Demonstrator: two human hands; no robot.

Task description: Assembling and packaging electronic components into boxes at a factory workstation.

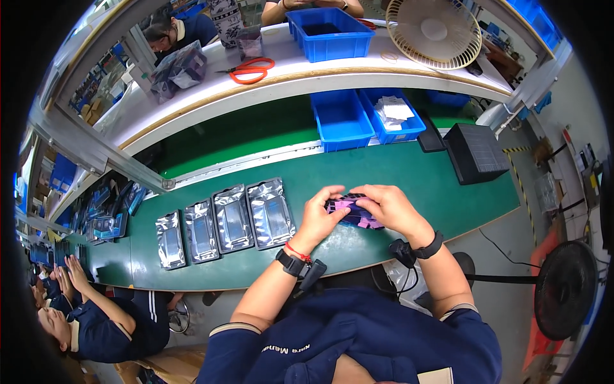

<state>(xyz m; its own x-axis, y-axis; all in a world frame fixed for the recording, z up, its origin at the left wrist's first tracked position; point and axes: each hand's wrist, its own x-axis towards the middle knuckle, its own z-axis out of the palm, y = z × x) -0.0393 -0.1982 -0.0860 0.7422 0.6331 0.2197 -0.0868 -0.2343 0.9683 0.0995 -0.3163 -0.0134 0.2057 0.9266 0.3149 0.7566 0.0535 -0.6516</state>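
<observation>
Purple-and-black item [368, 221]: largely covered by both grips; kind not determinable. Left grip [322, 219] and right grip [385, 205]: some fingertips hidden behind the item. Silver packets [233, 218], four: contents obscured by glare; markings too small to read. Dark packages [110, 214], heaped at bench's [153, 276] left: overlapping, indistinct, count uncertain. White slips [393, 110], in blue bin: kind unclear. Pale fan [435, 29]: top cut by upper edge. Co-worker's hands [298, 3], upper edge: partly cropped.
</observation>
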